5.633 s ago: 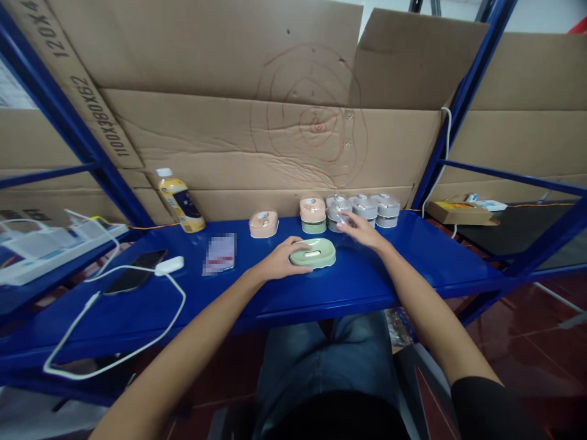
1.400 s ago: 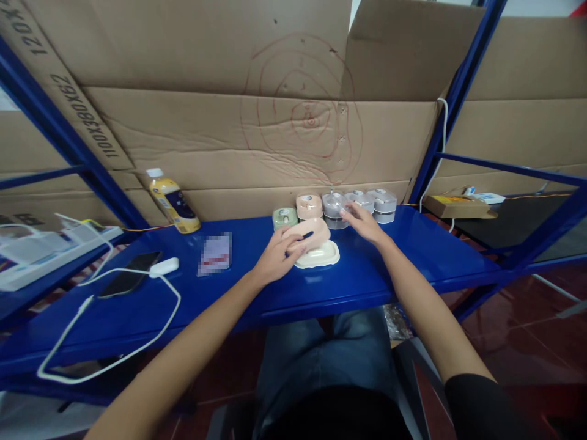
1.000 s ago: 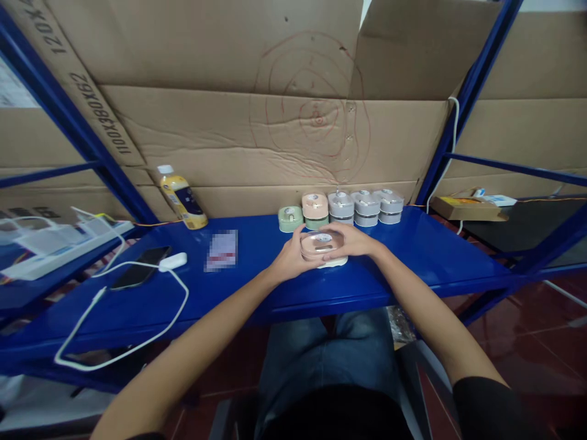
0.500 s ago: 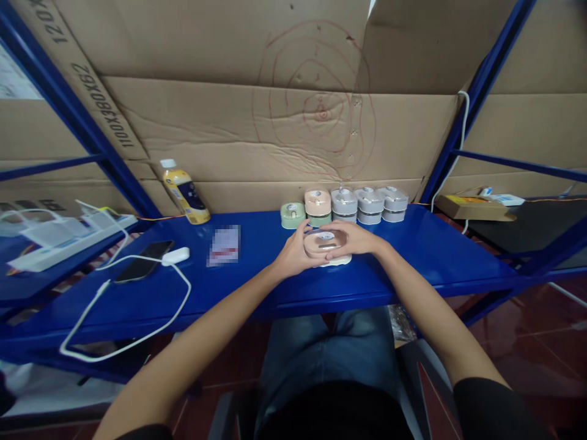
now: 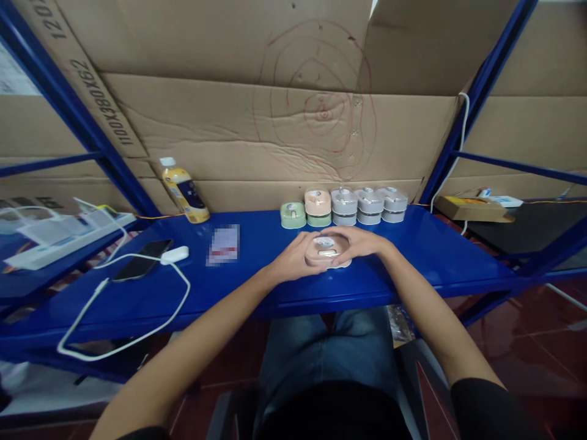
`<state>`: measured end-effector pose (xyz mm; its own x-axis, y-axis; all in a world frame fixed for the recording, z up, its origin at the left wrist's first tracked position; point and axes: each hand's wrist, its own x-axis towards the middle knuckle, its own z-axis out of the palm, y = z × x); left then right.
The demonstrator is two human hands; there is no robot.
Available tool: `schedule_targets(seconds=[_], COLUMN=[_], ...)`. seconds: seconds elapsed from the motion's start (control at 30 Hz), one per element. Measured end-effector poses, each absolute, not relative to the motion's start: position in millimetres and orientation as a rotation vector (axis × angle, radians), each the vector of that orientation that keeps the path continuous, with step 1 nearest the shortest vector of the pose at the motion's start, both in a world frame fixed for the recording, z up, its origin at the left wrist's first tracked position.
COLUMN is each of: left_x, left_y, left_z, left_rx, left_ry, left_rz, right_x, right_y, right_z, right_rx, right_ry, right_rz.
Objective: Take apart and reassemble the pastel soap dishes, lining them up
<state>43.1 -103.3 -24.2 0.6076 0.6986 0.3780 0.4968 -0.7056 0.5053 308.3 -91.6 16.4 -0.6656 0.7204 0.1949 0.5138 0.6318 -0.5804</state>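
Note:
A small pinkish rounded box (image 5: 324,258) with a clear lid and a round label is between my two hands near the front of the blue table. My left hand (image 5: 297,258) wraps its left side, with the thumb behind. From the right, my right hand (image 5: 362,242) curls around the back and right side, its fingers against the rim. A pale rim (image 5: 345,264) of something shows under the box at the lower right; most of it is hidden. Just behind stand a single green box (image 5: 292,215) and a pink box (image 5: 318,200) stacked on a green one.
Several grey boxes (image 5: 369,205) stand in stacks along the back right. To the left are a yellow drink bottle (image 5: 186,192), a blurred-out packet (image 5: 223,244), a dark phone (image 5: 143,261) and a white cable (image 5: 177,311). Cardboard (image 5: 206,122) walls the back.
The pink box has come down slightly, and its top is now tipped more into view. Both hands stay around it and have lowered with it.

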Motion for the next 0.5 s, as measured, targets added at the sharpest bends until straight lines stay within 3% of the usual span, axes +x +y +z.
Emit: schedule_targets(seconds=[0.27,0.43,0.5], left_x=[27,23,26], left_y=[-111,-91,-71], left_z=[-12,21,36], left_rx=[2.564,2.116,1.944], left_ry=[1.127,1.746,1.929], left_rz=[0.968,1.468,1.460], right_x=[307,366,406], right_y=[-80,-49,-33], right_z=[10,23,19], right_rx=[-0.966,-1.143,-1.300], right_ry=[-2.168,-1.248,-0.823], right_rz=[0.555,-0.044,-0.164])
